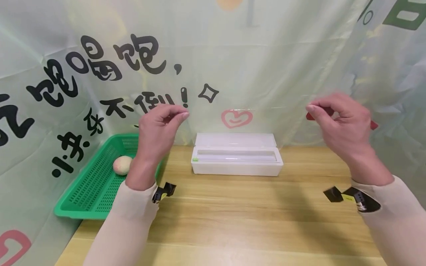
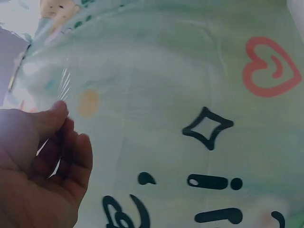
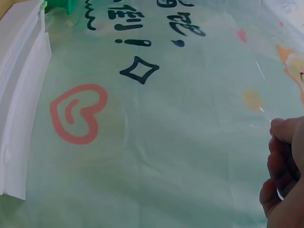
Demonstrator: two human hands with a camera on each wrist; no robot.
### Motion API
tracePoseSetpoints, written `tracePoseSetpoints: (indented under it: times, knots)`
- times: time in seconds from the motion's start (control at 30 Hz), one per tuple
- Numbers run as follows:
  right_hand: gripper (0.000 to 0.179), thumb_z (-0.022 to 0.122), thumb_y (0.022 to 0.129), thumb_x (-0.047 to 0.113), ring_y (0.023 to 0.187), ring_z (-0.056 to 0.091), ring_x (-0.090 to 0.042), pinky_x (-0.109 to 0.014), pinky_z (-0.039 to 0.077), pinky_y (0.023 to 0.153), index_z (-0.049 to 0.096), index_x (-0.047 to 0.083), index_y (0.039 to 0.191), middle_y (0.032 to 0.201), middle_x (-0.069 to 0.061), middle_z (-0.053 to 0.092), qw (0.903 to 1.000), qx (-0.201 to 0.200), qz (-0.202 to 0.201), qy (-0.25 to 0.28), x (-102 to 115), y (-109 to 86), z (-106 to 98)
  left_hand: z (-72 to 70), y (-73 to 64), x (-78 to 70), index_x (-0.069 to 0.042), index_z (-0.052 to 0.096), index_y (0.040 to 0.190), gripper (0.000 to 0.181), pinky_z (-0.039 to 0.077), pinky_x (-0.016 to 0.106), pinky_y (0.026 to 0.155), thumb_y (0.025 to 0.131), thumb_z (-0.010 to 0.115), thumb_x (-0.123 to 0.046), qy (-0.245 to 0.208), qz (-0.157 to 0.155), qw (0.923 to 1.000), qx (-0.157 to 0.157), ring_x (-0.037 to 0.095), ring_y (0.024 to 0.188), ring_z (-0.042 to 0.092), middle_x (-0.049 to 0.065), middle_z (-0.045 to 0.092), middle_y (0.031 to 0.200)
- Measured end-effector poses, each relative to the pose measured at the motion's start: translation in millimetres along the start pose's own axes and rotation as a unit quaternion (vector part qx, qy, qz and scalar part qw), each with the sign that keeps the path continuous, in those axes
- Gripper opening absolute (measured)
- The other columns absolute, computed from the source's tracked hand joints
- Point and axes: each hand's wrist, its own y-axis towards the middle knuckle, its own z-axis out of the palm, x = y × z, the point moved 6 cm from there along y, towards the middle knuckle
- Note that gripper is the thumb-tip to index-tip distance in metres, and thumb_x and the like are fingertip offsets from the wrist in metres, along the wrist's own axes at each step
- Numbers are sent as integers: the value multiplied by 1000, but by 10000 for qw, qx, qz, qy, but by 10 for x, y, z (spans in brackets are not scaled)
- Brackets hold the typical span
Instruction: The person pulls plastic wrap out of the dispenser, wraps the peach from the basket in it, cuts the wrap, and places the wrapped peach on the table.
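My left hand (image 1: 155, 129) is raised above the table, thumb and fingertips pinching a corner of clear plastic wrap (image 2: 65, 84). My right hand (image 1: 346, 127) is held up at about the same height on the far side, its thumb and forefinger pinched together on the wrap's other end. Only faint glints show the wrap between the hands; most of its outline cannot be made out. Below and between them, a white plastic-wrap dispenser box (image 1: 237, 169) sits at the back of the table with its lid raised. A small green slider (image 1: 195, 159) is at its left end.
On the left stands a green perforated basket (image 1: 83, 213) holding a round, pinkish-cream fruit (image 1: 122, 165), perhaps a peach. A printed curtain (image 1: 283, 66) hangs right behind the wooden table (image 1: 233, 221).
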Motion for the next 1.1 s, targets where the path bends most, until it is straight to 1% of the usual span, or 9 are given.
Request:
tracePoseSetpoints:
  times: [0.13,0.27,0.4,0.5,0.57,0.67,0.73,0.9,1.1]
  knots:
    - [6,73,88,-17,89,58,-3,-18,43,81,75,-11,90,93,23,69,9960,405,-1,792,39,-157,-96,-67,-170,-61,-7,82,97,5,51,18,76,92,81,-8,-60,229,9977,638,9,83,62,3,77,91]
    - [14,71,90,-16,104,61,-14,-17,47,89,72,-13,104,101,2,74,9725,1068,1150,1723,-112,-407,-246,-44,-394,-133,-11,80,94,11,51,22,81,92,79,0,-570,687,9802,1765,10,88,62,-3,74,90]
    - [19,68,92,-17,102,66,-10,-13,51,82,73,-9,108,103,-2,76,9501,1792,1764,1847,-263,-630,-387,65,-705,-208,-15,76,96,14,56,26,84,94,78,-2,-1271,1081,9265,3372,9,92,66,-8,73,95]
    - [30,63,86,-30,99,68,-9,-12,51,83,74,-8,104,101,-3,77,9331,2533,1084,2312,-281,-717,-403,120,-935,-226,-19,76,99,9,58,26,81,97,77,-10,-1506,1157,8844,4263,6,90,67,-9,74,97]
    - [39,60,83,-34,97,65,-11,-14,48,78,74,-6,106,100,-4,74,9059,3161,416,2788,-241,-771,-381,147,-1062,-223,-20,77,100,5,58,25,81,98,75,-15,-1565,1160,8628,4665,3,89,67,-10,74,96]
    - [48,58,80,-37,92,60,-16,-24,45,73,71,-4,113,97,-7,69,8264,4168,-265,3776,-163,-879,-332,197,-1227,-204,-19,79,101,6,58,23,82,101,73,-20,-1620,1113,8334,5166,0,90,66,-9,74,95]
    - [52,62,79,-34,86,58,-13,-26,42,67,71,3,115,93,-3,65,7962,4688,-559,3783,-106,-967,-289,239,-1339,-170,-19,79,100,7,57,21,83,101,73,-22,-1590,944,8137,5511,-3,90,64,-10,73,94]
    - [41,74,85,-16,78,62,-3,-18,49,65,74,19,107,87,5,68,7687,5515,-747,3153,14,-1286,-93,342,-1604,-25,-21,77,93,5,55,17,82,98,76,-22,-1145,397,7739,6216,-9,87,60,-18,68,89]
    - [19,78,87,3,73,52,13,-12,50,62,75,20,92,74,2,67,7128,6378,141,2914,68,-1757,199,430,-1837,140,-25,74,91,13,52,15,70,91,83,-15,-356,-258,7485,6617,-10,70,55,-23,59,74]
